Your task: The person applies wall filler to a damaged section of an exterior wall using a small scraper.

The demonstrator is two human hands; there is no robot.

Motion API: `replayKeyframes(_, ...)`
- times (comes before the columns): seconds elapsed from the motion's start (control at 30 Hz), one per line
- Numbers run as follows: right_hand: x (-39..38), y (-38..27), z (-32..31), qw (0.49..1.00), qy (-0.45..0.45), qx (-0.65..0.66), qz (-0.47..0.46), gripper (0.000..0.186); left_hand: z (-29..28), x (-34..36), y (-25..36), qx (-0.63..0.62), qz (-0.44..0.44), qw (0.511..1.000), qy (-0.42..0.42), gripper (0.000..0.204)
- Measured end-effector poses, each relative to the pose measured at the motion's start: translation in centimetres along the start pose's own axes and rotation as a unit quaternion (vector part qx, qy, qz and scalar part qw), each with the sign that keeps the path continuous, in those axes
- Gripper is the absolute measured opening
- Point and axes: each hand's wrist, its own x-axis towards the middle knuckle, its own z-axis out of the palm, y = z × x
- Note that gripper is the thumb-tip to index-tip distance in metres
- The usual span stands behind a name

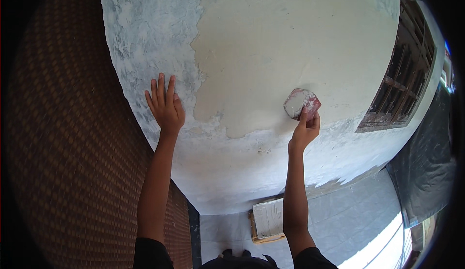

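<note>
Our left hand point(166, 105) lies flat on the rough grey-white plastered wall point(145, 36), fingers nearly together, seemingly to brace us. Our right hand point(305, 129) pinches a small reddish putty scraper smeared with white filler point(301, 104), blade pressed against the smooth cream skim patch point(271, 61) at its lower right edge. Near our feet sits a flat wooden tray of white putty point(268, 219), partly hidden behind the right forearm. The brown barred window point(401, 77) is cut off at far right; the scraper's handle is hidden in the grip.
</note>
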Motion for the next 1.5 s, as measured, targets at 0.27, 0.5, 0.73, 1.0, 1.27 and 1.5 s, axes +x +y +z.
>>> replayKeyframes(0.27, -4.8, 0.0, 1.3, 0.98, -0.176, 0.075, -0.057, 0.021, 0.2, 0.1, 0.5, -0.001, -0.005, 1.0, -0.003, 0.045)
replayKeyframes(0.5, -4.7, 1.3, 2.5, 0.96, -0.236, -0.126, -0.079, 0.025, 0.5, -0.3, 0.3, -0.001, 0.005, 1.0, -0.005, 0.045)
replayKeyframes(0.73, 4.0, 0.7, -5.9, 0.99, 0.135, 0.04, -0.024, 0.036, 0.2, 0.2, 0.7, -0.001, -0.004, 1.0, 0.0, 0.045)
replayKeyframes(1.0, -7.4, -1.6, 4.4, 0.934, -0.306, -0.164, -0.088, 0.023, 0.2, 0.0, 0.1, 0.004, 0.013, 1.0, -0.018, 0.046)
replayKeyframes(1.27, 4.9, -0.8, -1.6, 0.999, 0.002, 0.025, -0.026, 0.036, -0.2, -0.2, 0.2, 0.005, 0.009, 1.0, -0.016, 0.046)
replayKeyframes(1.5, 0.3, -3.0, 0.3, 0.991, -0.089, 0.071, -0.071, 0.026, -0.1, -0.1, 0.4, 0.008, 0.014, 1.0, -0.018, 0.047)
